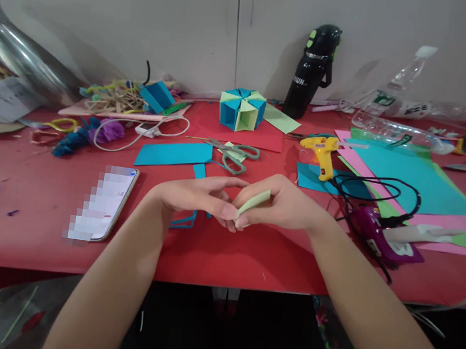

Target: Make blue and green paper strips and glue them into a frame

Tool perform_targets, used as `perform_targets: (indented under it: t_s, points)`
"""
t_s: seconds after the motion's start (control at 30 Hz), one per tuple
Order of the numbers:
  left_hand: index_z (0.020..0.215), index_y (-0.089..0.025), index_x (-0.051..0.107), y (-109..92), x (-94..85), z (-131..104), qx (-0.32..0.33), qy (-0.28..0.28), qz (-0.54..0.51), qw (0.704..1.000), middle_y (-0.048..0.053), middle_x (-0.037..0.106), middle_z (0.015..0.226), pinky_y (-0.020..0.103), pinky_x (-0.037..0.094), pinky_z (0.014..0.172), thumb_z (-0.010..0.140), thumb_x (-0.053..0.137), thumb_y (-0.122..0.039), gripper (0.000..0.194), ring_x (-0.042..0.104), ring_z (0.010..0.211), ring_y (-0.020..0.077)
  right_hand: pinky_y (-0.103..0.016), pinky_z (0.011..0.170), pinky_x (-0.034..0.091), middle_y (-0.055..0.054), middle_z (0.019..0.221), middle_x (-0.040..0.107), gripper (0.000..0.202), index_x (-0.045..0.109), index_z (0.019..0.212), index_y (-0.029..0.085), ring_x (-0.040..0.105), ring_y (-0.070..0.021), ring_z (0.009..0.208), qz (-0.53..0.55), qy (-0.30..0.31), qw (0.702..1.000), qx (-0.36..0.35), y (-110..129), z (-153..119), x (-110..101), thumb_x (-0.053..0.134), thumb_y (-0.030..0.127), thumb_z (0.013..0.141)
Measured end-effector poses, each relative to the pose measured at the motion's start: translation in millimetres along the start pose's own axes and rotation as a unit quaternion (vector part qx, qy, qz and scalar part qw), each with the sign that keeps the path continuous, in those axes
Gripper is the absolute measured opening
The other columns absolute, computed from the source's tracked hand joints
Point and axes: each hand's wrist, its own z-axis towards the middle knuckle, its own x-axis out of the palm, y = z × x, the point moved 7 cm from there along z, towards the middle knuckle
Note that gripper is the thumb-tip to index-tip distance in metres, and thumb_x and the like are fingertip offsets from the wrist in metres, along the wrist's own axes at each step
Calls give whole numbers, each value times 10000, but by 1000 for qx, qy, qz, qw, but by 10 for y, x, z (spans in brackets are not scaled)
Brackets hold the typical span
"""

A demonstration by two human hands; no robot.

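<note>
A pale green paper strip is pinched between my two hands above the red table. My left hand grips its lower left end with thumb and fingers. Around its right side my right hand is closed, and the fingertips of both hands meet. Part of the strip is hidden by the fingers. Thin blue paper strips lie below my left hand. Behind the hands are scissors, a blue paper sheet and a blue and green folded paper ring.
A phone lies at the left. To the right are a yellow glue gun, black cable, a purple device and coloured sheets. A black bottle and a clear plastic bottle stand behind.
</note>
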Motion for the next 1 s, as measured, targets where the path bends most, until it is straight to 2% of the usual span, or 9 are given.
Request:
perform_targets:
  t_s: [0.1, 0.23, 0.47, 0.6, 0.77, 0.9, 1.0]
  points:
    - [1544, -210, 349, -15, -15, -3, 0, -7, 20, 1000, 140, 760, 1110, 469, 551, 928, 791, 790, -477, 913, 728, 1068, 326, -313, 814, 615, -67, 949, 802, 197, 819, 976, 172, 755, -200, 882, -23, 36, 999, 12, -12, -12, 11, 813, 305, 831]
    - [1557, -214, 316, -36, 40, -12, 0, 26, 2, 1000, 144, 762, 1095, 472, 567, 908, 813, 766, -476, 908, 743, 1030, 320, -324, 848, 608, -65, 927, 802, 173, 822, 965, 184, 753, -195, 894, -45, 58, 997, -22, 18, -7, 15, 749, 327, 901]
    - [1549, -218, 315, -29, 84, -13, 6, 56, -26, 998, 135, 757, 1072, 490, 581, 904, 820, 741, -508, 893, 754, 1002, 316, -328, 832, 617, -66, 898, 806, 174, 818, 922, 176, 763, -202, 886, -29, 57, 997, -32, 29, 10, 54, 748, 334, 903]
    - [1549, -211, 318, -45, 82, -20, 1, 40, -26, 999, 133, 764, 1065, 483, 572, 921, 820, 741, -507, 893, 752, 1012, 314, -322, 810, 616, -49, 853, 802, 175, 820, 914, 190, 757, -188, 835, -35, 42, 997, -50, 50, 15, 39, 756, 352, 895]
    - [1509, -208, 398, -96, 24, 3, 32, -22, -51, 998, 140, 775, 1079, 449, 582, 898, 823, 724, -587, 849, 763, 989, 305, -295, 728, 600, -30, 769, 777, 135, 806, 793, 189, 734, -169, 742, -47, -36, 996, -62, 78, 21, -67, 783, 299, 867]
    - [1460, -190, 454, -122, -82, 54, 61, -94, -71, 991, 145, 782, 1044, 459, 571, 919, 862, 634, -689, 799, 767, 970, 305, -282, 627, 559, -13, 707, 745, 108, 800, 768, 195, 683, -151, 641, -68, -150, 984, -66, 77, 5, -211, 822, 289, 817]
    - [1439, -167, 472, -132, -127, 84, 65, -122, -88, 987, 147, 788, 985, 478, 549, 950, 885, 548, -745, 805, 761, 967, 309, -269, 597, 529, -10, 716, 747, 104, 805, 787, 196, 658, -143, 635, -115, -228, 965, -64, 88, -27, -303, 835, 295, 795]
